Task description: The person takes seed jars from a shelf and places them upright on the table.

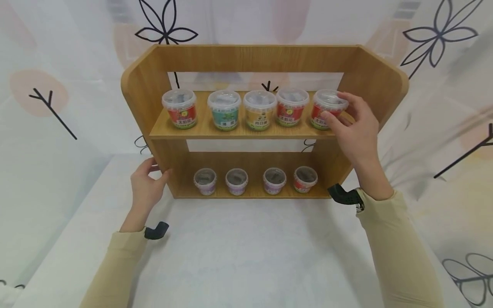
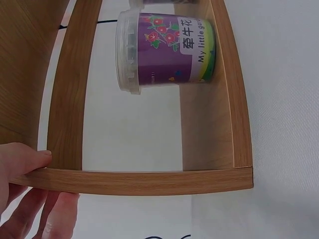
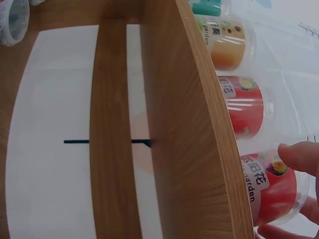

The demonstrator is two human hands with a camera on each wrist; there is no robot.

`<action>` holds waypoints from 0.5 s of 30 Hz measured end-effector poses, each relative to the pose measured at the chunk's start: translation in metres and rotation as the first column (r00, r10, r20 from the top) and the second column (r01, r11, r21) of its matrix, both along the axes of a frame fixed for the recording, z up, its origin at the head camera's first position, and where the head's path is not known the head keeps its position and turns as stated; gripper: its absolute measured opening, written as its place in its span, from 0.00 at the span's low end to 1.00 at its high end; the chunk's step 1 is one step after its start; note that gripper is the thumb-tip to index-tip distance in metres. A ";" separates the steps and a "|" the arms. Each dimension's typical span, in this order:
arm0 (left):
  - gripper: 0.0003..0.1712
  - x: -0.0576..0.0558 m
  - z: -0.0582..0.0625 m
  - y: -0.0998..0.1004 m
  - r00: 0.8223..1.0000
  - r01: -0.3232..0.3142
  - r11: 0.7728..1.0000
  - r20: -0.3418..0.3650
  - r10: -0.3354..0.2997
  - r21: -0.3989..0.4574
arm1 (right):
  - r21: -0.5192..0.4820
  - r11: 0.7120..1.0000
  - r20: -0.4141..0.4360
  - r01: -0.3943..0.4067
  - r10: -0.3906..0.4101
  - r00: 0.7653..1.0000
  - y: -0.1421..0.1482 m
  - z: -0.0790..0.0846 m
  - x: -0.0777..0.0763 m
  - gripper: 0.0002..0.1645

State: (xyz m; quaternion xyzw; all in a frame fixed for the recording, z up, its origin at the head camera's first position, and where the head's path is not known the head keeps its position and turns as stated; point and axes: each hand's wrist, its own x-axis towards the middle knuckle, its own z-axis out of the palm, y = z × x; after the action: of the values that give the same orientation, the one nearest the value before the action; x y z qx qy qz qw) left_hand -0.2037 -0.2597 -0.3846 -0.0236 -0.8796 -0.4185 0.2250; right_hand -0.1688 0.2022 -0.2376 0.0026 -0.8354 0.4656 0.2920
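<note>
At the right end of the upper board, my right hand [image 1: 356,128] holds a red-labelled plastic cup [image 1: 320,112] with a clear lid, thumb on its front and fingers round its far side. The right wrist view shows that cup [image 3: 274,191] standing on the board. My left hand [image 1: 146,184] grips the left side panel [image 2: 149,182] of a two-tier wooden shelf [image 1: 246,137], thumb on the inner face and fingers outside. Beside the held cup stand another red cup [image 1: 290,112], a yellow cup [image 1: 259,114], a teal cup [image 1: 225,115] and a red cup [image 1: 182,113] at the left.
On the lower board are purple cups [image 1: 205,187] [image 1: 236,187] [image 1: 274,187] and one red cup [image 1: 302,185]. A white tabletop [image 1: 246,248] lies in front of the shelf. Behind hangs a patterned cloth [image 1: 239,25]. Dark wrist cameras sit at both cuffs.
</note>
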 end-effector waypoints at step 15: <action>0.26 0.000 0.001 -0.002 1.000 0.015 1.000 -0.008 -0.015 -0.002 | -0.028 1.000 -0.012 0.005 -0.005 1.000 0.002 0.000 -0.002 0.30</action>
State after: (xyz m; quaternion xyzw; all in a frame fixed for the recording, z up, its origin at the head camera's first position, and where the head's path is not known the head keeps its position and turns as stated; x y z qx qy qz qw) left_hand -0.2039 -0.2615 -0.3834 -0.0322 -0.8789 -0.4192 0.2252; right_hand -0.1704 0.2040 -0.2374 -0.0007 -0.8269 0.4767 0.2984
